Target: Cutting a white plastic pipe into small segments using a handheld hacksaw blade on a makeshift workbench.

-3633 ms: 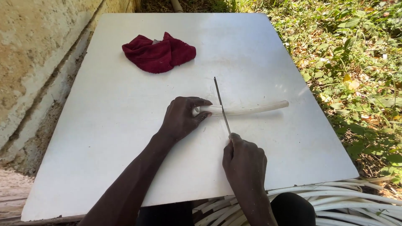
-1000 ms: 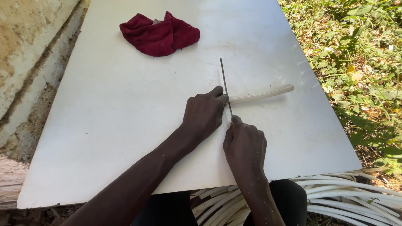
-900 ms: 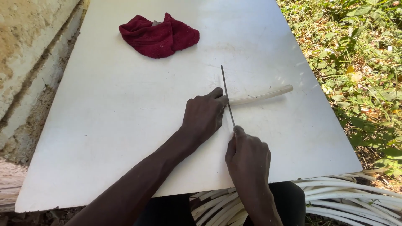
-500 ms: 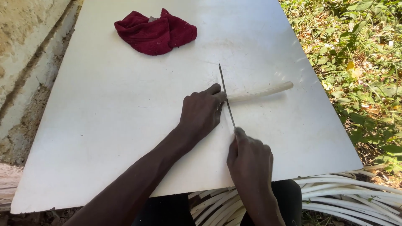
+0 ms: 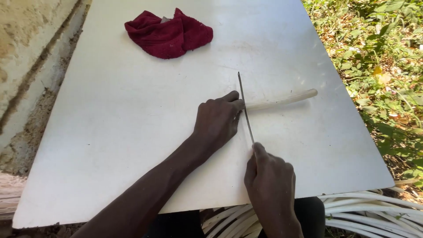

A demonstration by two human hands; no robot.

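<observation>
A pale, peeled stick [image 5: 282, 99] lies across the white board [image 5: 110, 132], pointing right. My left hand [image 5: 216, 120] presses down on its left end, fingers curled over it. My right hand [image 5: 269, 185] grips the handle of a long thin knife [image 5: 245, 105], hidden in the fist. The blade stands on edge across the stick, right beside my left fingertips, its tip pointing away from me.
A crumpled dark red cloth [image 5: 167, 33] lies at the far side of the board. A rough wall [image 5: 26, 57] runs along the left. Grass and leaves [image 5: 387, 66] lie to the right. Several pale strips [image 5: 365, 211] are piled below the board's near edge.
Since the oldest frame my left hand has slid right along the stick, leaving less of it showing. The knife stays across it beside the fingers; my right hand has drawn back slightly.
</observation>
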